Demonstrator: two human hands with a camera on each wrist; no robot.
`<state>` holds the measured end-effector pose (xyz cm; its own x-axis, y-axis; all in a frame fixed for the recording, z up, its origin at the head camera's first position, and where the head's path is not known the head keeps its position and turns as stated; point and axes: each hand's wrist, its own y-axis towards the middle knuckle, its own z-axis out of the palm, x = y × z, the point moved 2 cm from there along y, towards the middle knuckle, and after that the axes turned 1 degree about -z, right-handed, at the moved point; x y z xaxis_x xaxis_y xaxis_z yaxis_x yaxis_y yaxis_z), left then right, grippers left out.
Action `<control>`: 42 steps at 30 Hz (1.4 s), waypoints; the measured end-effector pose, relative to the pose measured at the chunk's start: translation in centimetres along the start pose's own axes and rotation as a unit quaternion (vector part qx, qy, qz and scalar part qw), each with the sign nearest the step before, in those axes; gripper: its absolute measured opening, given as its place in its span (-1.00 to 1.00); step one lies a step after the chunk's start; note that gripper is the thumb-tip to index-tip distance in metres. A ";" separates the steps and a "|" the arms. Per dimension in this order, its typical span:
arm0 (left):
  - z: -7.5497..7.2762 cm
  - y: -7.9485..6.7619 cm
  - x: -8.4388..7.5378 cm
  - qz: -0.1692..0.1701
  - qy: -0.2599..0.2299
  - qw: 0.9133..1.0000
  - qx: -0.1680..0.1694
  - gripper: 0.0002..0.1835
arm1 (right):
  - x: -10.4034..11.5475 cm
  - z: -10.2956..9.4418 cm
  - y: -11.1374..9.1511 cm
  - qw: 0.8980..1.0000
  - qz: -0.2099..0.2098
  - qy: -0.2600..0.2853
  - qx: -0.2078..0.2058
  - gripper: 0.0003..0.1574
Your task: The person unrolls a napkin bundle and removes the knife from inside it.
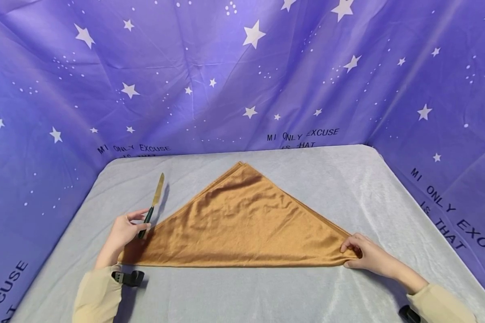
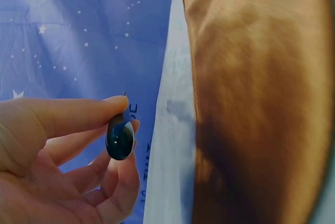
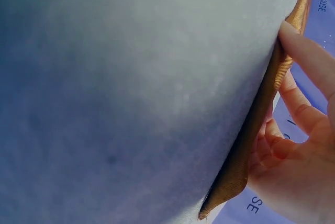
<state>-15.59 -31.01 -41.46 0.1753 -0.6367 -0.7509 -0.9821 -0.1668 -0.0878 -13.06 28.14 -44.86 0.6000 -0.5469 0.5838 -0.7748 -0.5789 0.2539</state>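
My left hand [image 1: 123, 231] pinches a knife [image 1: 158, 190] by its dark green handle, with the gold blade pointing up and away. It holds the knife above the left part of a brown satin cloth [image 1: 242, 220], which lies folded into a triangle with its tip toward the back. In the left wrist view the butt of the knife handle [image 2: 120, 145] shows between thumb and fingers. At the cloth's right corner, my right hand [image 1: 368, 256] grips the fabric, thumb at the near edge and fingers on top. The right wrist view shows that cloth edge [image 3: 277, 67] between thumb and fingers.
A pale grey velvety cover [image 1: 242, 296] spreads over the table under the cloth. Purple star-printed curtains [image 1: 210, 58] enclose the back and both sides. A black wrist strap [image 1: 128, 278] sits on the left sleeve.
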 end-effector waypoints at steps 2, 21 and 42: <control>0.1 0.7 -0.4 -0.002 -0.004 1.000 0.005 -0.47 | 0.0 0.0 0.0 1.000 0.000 0.000 0.001 -0.60; 2.7 6.8 -1.4 -0.003 -0.067 0.998 0.015 -0.48 | -0.1 0.0 0.0 1.000 0.009 0.001 0.009 -0.61; 5.7 9.7 -2.2 -0.035 -0.092 0.995 -0.015 -0.51 | 0.0 0.0 -0.1 1.000 -0.005 0.002 0.003 -0.61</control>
<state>-25.93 -26.93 -44.41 0.2243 -0.4749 -0.8510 -0.9650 -0.2300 -0.1260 -13.01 28.18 -44.82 0.6070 -0.5393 0.5837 -0.7678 -0.5876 0.2555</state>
